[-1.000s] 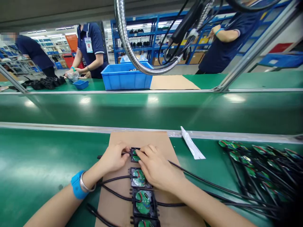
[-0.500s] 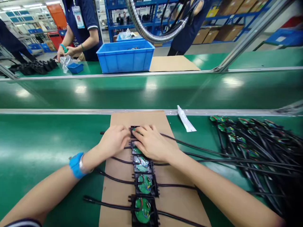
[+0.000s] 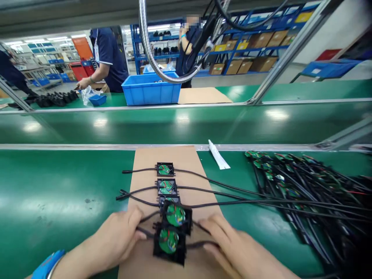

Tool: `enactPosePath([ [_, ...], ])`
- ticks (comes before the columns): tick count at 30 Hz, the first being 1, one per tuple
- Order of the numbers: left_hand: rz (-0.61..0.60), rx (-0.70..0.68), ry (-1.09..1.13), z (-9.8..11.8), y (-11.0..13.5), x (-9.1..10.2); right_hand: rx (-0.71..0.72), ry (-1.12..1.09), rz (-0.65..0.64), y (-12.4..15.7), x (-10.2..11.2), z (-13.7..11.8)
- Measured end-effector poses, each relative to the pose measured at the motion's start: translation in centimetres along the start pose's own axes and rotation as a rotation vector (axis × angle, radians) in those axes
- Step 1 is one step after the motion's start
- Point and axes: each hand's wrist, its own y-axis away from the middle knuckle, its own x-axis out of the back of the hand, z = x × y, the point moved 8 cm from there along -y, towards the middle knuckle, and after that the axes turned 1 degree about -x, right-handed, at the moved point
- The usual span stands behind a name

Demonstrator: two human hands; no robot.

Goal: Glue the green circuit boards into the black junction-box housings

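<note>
Two black square housings with round green circuit boards, a nearer one (image 3: 169, 241) and one just behind it (image 3: 176, 215), hang slightly tilted between my hands, overlapping a third housing (image 3: 169, 199). My left hand (image 3: 122, 236) pinches the black cables on their left side. On the right, my right hand (image 3: 225, 240) has its fingers closed around the cables leaving that side. Farther up the cardboard sheet (image 3: 151, 157) lie two more such housings, one in the middle (image 3: 166, 187) and one at the far end (image 3: 164, 169), with cables running out both ways.
A large pile of cabled circuit boards (image 3: 290, 190) covers the bench's right side. A white tube (image 3: 218, 155) lies by the metal rail. Beyond stand a blue bin (image 3: 151, 91) and two people at the far bench, with a metal conduit (image 3: 148, 50) hanging overhead.
Both hands have come back from the far housings to the two nearest ones, gripping their cables. Those two housings have shifted and tilted out of the row. The camera view has tipped upward.
</note>
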Motion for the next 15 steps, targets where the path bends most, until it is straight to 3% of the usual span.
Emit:
enactPosePath([
  [3, 0.074, 0.051, -0.034, -2.3, -3.7, 3.8, -0.008, -0.023, 0.025, -4.9, 2.6, 2.8],
  [6, 0.077, -0.033, -0.106, -3.7, -6.5, 5.6, -0.002, -0.094, -0.051, -8.2, 3.6, 5.6],
  [9, 0.022, -0.104, -0.17, -4.2, -7.1, 4.8, -0.049, 0.003, -0.087, -7.8, 2.7, 7.7],
  [15, -0.001, 0.058, -0.363, -5.2, -6.8, 2.6, -0.17, 0.281, -0.065, -4.1, -0.2, 10.0],
])
